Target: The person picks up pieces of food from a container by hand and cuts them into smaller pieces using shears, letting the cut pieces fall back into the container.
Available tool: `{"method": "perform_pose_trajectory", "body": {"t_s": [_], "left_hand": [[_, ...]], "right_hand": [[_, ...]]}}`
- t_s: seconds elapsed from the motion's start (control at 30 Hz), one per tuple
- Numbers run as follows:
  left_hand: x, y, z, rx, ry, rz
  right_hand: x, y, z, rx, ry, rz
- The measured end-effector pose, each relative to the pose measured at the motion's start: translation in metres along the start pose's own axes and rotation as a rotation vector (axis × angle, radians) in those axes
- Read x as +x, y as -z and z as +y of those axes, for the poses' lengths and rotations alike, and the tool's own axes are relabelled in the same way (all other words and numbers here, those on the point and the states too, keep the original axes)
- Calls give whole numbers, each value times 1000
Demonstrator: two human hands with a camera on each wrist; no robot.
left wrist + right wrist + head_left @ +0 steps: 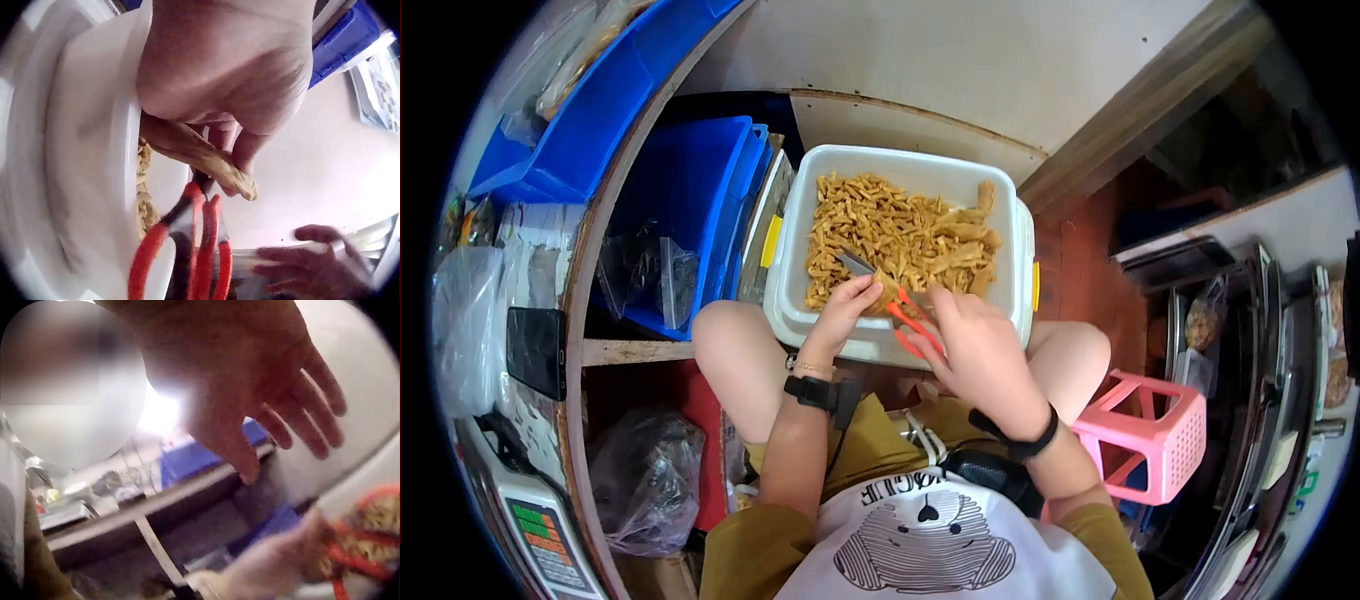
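My left hand point(847, 308) pinches a wrinkled tan strip point(215, 164) that looks like a dried food piece, over the near side of a white tub point(825, 165). Red-handled scissors point(208, 240) have their blades running behind the strip at the left fingers; a blade tip shows past them in the head view. My right hand point(250, 387) has its fingers spread, with no handle around them in either wrist view. In the head view it overlaps the scissors' handles. Many tan pieces point(880, 220) fill the tub, small ones to the left, longer strips to the right.
Blue bins point(690, 200) stand left of the tub, beside a shelf with a phone point(537, 352) and a scale point(550, 540). A pink stool point(1170, 440) stands by the right knee. A pale panel point(960, 60) rises behind the tub.
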State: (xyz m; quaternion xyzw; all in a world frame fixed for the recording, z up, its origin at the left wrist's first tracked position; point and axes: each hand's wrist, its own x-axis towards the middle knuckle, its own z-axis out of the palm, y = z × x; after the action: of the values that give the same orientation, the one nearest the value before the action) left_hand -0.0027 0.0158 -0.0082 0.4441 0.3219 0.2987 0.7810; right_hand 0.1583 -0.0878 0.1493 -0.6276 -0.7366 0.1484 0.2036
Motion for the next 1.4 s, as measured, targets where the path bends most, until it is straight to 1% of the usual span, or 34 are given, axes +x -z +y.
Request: {"method": "perform_pose_trajectory", "body": {"t_s": [0.03, 0.1, 0.13, 0.23, 0.27, 0.3, 0.37, 0.43, 0.47, 0.5, 0.57, 0.6, 0.63, 0.7, 0.73, 0.8, 0.83, 0.87, 0.9, 1.0, 1.03, 1.1, 1.13, 1.17, 1.2, 1.23, 1.3, 1.33, 1.4], "left_hand": [[1, 0, -3, -11, -16, 9], [2, 5, -8, 91, -6, 66], [1, 4, -4, 80, -33, 47], [6, 9, -13, 123, -85, 40], [6, 11, -16, 114, -38, 30], [6, 9, -13, 113, -51, 33], [3, 6, -6, 40, 26, 28], [0, 4, -4, 51, -14, 59], [1, 6, -5, 78, -41, 43], [-1, 6, -3, 104, -62, 25], [-2, 4, 2, 125, -59, 40], [-2, 2, 3, 113, -61, 33], [-3, 1, 3, 98, -63, 25], [-4, -2, 5, 107, -51, 35], [-3, -2, 6, 117, -39, 49], [-2, 2, 2, 120, -38, 37], [-1, 4, 0, 121, -30, 20], [1, 5, -4, 140, -67, 28], [0, 5, -4, 139, -66, 30], [1, 4, -3, 174, -88, 28], [1, 4, -4, 177, -67, 38], [2, 6, -6, 184, -50, 58], [2, 6, -8, 154, -44, 53], [3, 7, -9, 124, -39, 46], [3, 7, -8, 124, -40, 47], [3, 6, -8, 138, -57, 42], [1, 3, -5, 152, -72, 36], [-1, 1, -1, 142, -52, 53], [-1, 2, 0, 131, -38, 77]], "right_hand": [[-1, 29, -19, -27, 95, 68], [-24, 66, -48, 587, 181, 190], [-36, 74, -53, 588, 197, 181], [-57, 93, -62, 1676, 1008, 0], [-59, 97, -62, 1670, 1015, -12], [-56, 103, -68, 1690, 1003, -76], [-47, 109, -83, 1730, 979, -204], [-40, 109, -93, 1772, 949, -332], [-43, 101, -92, 1802, 1036, -286], [-45, 101, -92, 1805, 1043, -290], [-47, 101, -91, 1778, 1090, -231], [-39, 104, -97, 1747, 1024, -175], [-42, 104, -96, 1748, 1023, -176], [-48, 105, -92, 1795, 956, -254], [-44, 105, -90, 1790, 961, -261], [-34, 101, -87, 1860, 1127, -430], [-34, 99, -86, 1863, 1132, -437], [-37, 98, -85, 1827, 1191, -374], [-39, 96, -85, 1787, 1248, -308], [-39, 95, -85, 1787, 1269, -296], [-40, 94, -85, 1787, 1272, -300], [-43, 90, -86, 1791, 1372, -257], [-42, 91, -87, 1795, 1375, -260], [-42, 93, -88, 1787, 1337, -264], [-41, 95, -88, 1777, 1298, -267], [-41, 94, -88, 1777, 1297, -267], [-39, 92, -89, 1775, 1294, -204], [-41, 91, -89, 1775, 1293, -205], [-45, 89, -90, 1743, 1316, -93]]}}
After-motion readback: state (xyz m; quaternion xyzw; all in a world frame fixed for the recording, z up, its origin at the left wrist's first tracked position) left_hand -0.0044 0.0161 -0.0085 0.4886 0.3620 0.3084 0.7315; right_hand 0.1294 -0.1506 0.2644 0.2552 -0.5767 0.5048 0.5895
